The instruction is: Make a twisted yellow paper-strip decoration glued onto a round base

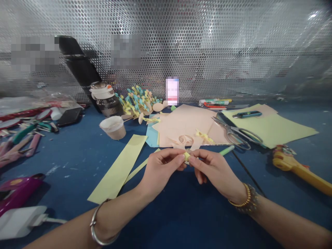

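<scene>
Between the fingertips of both hands is a small piece of yellow paper (186,156), mostly covered by the fingers. My left hand (163,166) pinches it from the left, and my right hand (214,167) pinches it from the right. Just beyond the fingers lie sheets of pale pink paper (181,121), with a curled pink strip (186,139) and a twisted yellow paper piece (204,135) on top. A wide yellow paper strip (119,169) rests left of my left hand, beside a narrow yellow strip (141,170).
Grey scissors (233,133) and a utility knife (247,114) lie on papers at the right, near a yellow-handled tool (298,169). Leftward stand a white cup (113,128), a dark jar (107,100) and curly paper stems (140,100). A white charger (23,221) sits front left.
</scene>
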Available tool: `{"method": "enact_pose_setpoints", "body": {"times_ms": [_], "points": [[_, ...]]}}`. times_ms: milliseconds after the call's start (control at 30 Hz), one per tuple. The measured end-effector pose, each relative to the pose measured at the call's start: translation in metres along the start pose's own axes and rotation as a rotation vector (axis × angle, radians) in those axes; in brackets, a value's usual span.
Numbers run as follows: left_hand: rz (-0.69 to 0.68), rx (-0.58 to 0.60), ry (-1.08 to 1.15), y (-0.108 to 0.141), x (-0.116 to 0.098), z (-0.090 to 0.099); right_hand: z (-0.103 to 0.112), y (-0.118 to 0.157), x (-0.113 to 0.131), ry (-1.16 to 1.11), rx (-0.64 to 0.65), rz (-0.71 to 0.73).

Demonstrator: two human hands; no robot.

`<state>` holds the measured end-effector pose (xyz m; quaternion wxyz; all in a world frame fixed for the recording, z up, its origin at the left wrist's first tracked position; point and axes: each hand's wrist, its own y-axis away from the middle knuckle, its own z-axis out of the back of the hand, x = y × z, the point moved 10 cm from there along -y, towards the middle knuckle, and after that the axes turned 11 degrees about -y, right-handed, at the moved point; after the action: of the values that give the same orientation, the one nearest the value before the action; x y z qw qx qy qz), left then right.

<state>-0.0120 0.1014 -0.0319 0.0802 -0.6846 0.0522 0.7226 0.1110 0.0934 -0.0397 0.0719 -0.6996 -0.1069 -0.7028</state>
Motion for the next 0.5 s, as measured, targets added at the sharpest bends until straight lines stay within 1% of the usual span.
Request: {"method": "enact_pose_setpoints", "body": {"times_ms": [200,400,500], "points": [[-0.103,0.025,-0.1,0.005,-0.009,-0.003,0.002,0.001,0.004,-0.016,-0.01,0.046],[-0.172,-0.007,-0.242,0.007,-0.017,-0.002,0.002,0.002,0.007,-0.023,-0.024,0.051],[-0.207,-0.024,-0.274,0.009,-0.021,-0.001,0.002,0.002,0.007,-0.025,-0.027,0.055]]}}
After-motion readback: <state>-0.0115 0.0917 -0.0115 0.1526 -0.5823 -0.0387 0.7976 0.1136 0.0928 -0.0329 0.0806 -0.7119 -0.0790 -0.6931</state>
